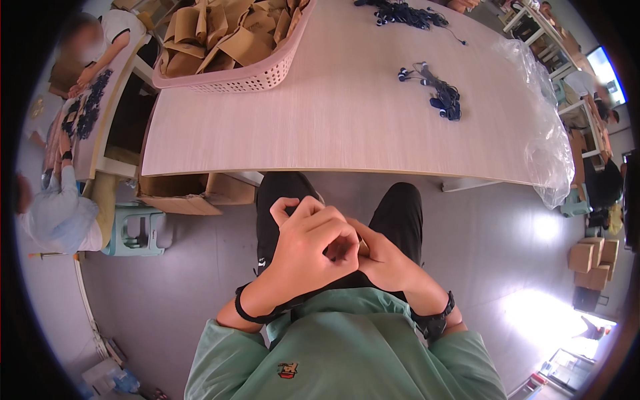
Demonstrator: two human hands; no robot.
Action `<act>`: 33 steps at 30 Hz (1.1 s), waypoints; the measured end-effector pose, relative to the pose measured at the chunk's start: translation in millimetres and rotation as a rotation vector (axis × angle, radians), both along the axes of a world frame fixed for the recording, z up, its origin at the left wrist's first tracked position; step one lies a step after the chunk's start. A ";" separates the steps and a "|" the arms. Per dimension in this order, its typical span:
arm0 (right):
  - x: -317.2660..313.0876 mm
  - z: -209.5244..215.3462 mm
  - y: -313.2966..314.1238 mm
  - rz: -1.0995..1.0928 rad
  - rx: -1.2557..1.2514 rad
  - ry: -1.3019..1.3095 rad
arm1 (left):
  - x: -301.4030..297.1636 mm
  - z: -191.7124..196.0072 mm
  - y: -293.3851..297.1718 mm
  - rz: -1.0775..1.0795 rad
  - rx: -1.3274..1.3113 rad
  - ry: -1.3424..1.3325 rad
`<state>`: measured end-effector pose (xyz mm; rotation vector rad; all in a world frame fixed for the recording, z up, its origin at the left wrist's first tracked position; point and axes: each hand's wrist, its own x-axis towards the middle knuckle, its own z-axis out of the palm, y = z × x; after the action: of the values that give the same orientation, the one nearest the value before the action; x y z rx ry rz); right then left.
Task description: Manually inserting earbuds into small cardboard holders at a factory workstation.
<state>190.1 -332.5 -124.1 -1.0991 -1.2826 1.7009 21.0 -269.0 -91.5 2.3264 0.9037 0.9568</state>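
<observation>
My left hand [310, 237] is held over my lap, its fingers curled in and the thumb bent round to them. Against it, on its right side, rests my right hand [383, 260], closed, with its fingers mostly hidden behind the left. Whatever lies between the two hands is too small and too covered to make out. Beyond them on the table [333, 133] is a small bundle of dark earphones [443, 100] with coiled cables. A larger pile of earphones [400, 15] lies at the far edge.
A pink basket [273, 77] full of brown paper packets [250, 47] stands at the table's far left. Clear plastic film [547, 147] hangs over the right edge. Under the table sits an open cardboard box [183, 200]. People work at a side table to the left, near a green stool [137, 230].
</observation>
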 end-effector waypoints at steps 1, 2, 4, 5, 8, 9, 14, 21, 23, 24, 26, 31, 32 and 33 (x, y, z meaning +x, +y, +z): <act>1.1 0.0 -1.7 0.003 0.005 0.000 | -1.7 0.5 -0.6 -0.019 -0.005 0.020; 1.9 0.2 -3.3 -0.003 -0.053 0.034 | -3.1 -1.8 -2.2 -0.004 0.015 0.037; 4.6 -0.1 -4.6 -0.002 -0.099 0.069 | -9.2 -1.2 -4.4 -0.018 0.026 0.085; 6.2 -0.4 -5.0 0.038 -0.182 0.107 | -12.0 -0.8 -6.0 -0.037 0.028 0.133; 9.9 -6.5 -8.4 0.133 -0.358 0.192 | -18.6 -8.2 -12.1 -0.058 0.104 0.213; 11.8 -5.7 -8.5 0.137 -0.348 0.192 | -20.6 -9.8 -13.9 -0.068 0.119 0.242; 19.7 -11.0 -10.1 0.255 -0.409 0.280 | -28.6 -18.6 -17.5 -0.135 0.164 0.275; 32.3 -14.6 -9.9 0.266 -0.505 0.494 | -42.1 -28.3 -13.6 -0.278 0.225 0.328; 36.6 -16.1 -8.2 0.242 -0.459 0.533 | -44.9 -24.6 -9.8 -0.275 0.198 0.280; 37.1 -14.9 -9.0 0.211 -0.443 0.542 | -47.4 -17.3 -6.3 -0.218 0.167 0.253; 34.6 -10.3 -9.0 0.117 -0.443 0.556 | -48.8 -10.8 1.2 -0.128 0.115 0.178; 21.0 -9.3 -4.4 0.112 -0.354 0.541 | -35.2 -16.4 0.0 -0.055 0.113 0.099; 17.0 -9.7 -4.8 0.095 -0.346 0.500 | -31.8 -18.4 -1.3 -0.062 0.140 0.089; 14.4 -9.9 -4.5 0.079 -0.334 0.457 | -28.6 -20.1 -1.3 -0.068 0.171 0.078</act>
<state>204.4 -336.9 -134.0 -0.7751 -0.7815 2.1256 -7.6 -270.2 -111.7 2.5375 0.7945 0.9544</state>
